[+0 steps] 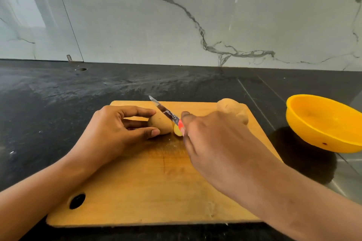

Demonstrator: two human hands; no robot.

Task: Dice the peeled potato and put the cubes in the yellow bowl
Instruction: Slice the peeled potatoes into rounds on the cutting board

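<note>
On a wooden cutting board (148,188), the left hand (115,131) pinches a tan potato (159,124); the right hand (213,143) grips a red-handled knife (166,113) slicing its end. An empty yellow plastic bowl (323,123) sits right, on the dark surface (58,94).

Kitchen: dark stone counter (98,88), marble backsplash (176,15)

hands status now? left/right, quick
Left hand: fingers closed around the potato, pinning it on the cutting board.
Right hand: closed on the knife, blade in the potato.
</note>
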